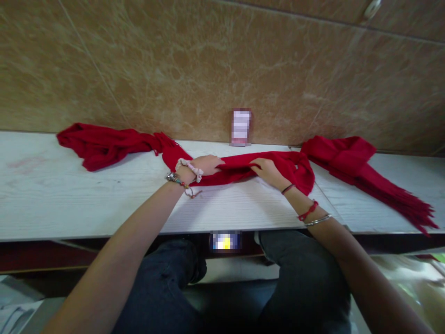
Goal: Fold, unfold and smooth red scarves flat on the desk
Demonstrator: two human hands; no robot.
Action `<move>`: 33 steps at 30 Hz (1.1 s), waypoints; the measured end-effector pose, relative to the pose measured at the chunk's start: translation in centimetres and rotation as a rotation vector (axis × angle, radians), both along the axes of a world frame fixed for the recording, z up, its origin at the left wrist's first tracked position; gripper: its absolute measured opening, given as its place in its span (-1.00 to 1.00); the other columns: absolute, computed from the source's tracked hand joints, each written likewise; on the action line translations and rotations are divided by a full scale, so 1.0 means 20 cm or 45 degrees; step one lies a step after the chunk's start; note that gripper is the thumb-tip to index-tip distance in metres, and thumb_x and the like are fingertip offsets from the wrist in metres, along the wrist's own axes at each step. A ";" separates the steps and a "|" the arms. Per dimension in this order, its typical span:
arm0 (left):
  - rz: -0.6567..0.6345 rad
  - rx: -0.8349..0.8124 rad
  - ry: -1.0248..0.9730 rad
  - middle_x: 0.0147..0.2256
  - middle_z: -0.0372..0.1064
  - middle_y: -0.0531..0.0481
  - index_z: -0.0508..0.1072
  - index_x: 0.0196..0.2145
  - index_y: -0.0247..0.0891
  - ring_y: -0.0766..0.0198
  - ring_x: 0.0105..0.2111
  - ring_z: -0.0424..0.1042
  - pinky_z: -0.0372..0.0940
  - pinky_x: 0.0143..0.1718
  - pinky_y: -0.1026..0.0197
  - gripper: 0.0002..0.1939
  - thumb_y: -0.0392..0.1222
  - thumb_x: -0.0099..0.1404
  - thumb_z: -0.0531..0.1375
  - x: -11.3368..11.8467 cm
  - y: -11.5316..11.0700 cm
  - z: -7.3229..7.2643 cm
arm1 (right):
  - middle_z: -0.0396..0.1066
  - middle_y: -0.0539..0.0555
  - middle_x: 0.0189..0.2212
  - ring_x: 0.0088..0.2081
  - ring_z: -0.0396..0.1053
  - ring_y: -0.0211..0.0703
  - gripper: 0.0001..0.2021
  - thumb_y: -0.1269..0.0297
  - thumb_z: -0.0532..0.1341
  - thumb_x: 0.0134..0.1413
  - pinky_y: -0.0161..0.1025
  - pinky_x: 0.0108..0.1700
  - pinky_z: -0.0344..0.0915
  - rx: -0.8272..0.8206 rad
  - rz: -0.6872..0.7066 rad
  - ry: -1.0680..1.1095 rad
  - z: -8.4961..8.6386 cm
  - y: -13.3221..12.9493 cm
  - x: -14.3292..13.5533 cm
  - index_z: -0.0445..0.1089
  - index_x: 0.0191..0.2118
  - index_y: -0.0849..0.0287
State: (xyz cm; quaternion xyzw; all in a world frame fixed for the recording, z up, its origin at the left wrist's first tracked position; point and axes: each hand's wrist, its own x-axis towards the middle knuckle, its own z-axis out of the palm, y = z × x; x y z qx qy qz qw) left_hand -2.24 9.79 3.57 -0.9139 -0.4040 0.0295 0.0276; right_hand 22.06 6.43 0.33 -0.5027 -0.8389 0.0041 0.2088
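Red cloth [236,162] held in both hands [267,171].

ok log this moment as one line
left grip: on red fabric | right grip: holding same fabric's fold | rest: fringed end at right, white tabletop, blurred item by wall

Red woven scarf [236,174], its middle stretch lying sideways along the pale worktop [86,199], gathered into a loose lengthwise fold, rumpled at its right end; crumpled red cloth [100,148] meets it at left; a folded, fringed red length [354,160] slants away at right; joins unclear.
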 end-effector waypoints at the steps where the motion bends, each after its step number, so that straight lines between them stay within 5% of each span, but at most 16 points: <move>1: 0.021 0.008 0.000 -0.09 0.42 0.01 0.38 -0.01 -0.09 0.21 -0.12 0.38 0.22 -0.13 0.25 -0.65 -0.17 0.27 0.01 -0.01 0.01 0.00 | 0.45 0.15 -0.18 -0.13 0.35 -0.12 -0.72 0.49 0.04 0.06 -0.17 -0.03 0.24 0.047 -0.061 0.058 0.00 0.01 0.01 0.42 -0.16 0.25; 7: 0.017 -0.048 0.101 -0.05 0.40 0.05 0.38 -0.01 -0.06 0.27 -0.08 0.37 0.20 -0.09 0.32 -0.62 -0.21 0.22 0.03 -0.04 0.04 0.00 | 0.37 0.24 -0.09 -0.05 0.29 -0.06 -0.64 0.53 0.04 0.02 -0.13 0.00 0.19 -0.042 -0.004 -0.198 -0.06 0.00 0.01 0.37 -0.04 0.32; 11: 0.023 0.011 0.105 -0.10 0.43 0.00 0.39 -0.01 -0.07 0.24 -0.14 0.40 0.22 -0.14 0.29 -0.62 -0.19 0.23 0.02 0.00 0.03 0.01 | 0.29 0.22 0.01 0.03 0.20 -0.01 -0.60 0.48 0.08 0.01 -0.09 0.04 0.14 0.095 -0.009 -0.194 -0.05 -0.03 0.01 0.32 0.02 0.27; 18: 0.051 0.050 0.172 -0.17 0.47 0.02 0.44 -0.10 -0.06 0.28 -0.19 0.43 0.23 -0.19 0.33 -0.67 -0.19 0.25 -0.01 -0.01 0.04 0.00 | 0.33 0.27 -0.08 -0.06 0.22 0.05 -0.71 0.49 0.02 0.06 -0.07 -0.05 0.17 0.125 -0.219 -0.347 -0.02 -0.03 0.03 0.42 -0.16 0.28; 33: 0.042 -0.006 0.077 -0.20 0.48 0.06 0.46 -0.13 -0.06 0.28 -0.21 0.43 0.23 -0.15 0.33 -0.69 -0.20 0.22 0.02 -0.06 0.06 -0.03 | 0.32 0.25 -0.05 -0.06 0.26 0.01 -0.71 0.50 0.04 0.03 -0.12 -0.05 0.18 0.051 -0.165 -0.349 -0.04 -0.04 0.01 0.42 -0.16 0.28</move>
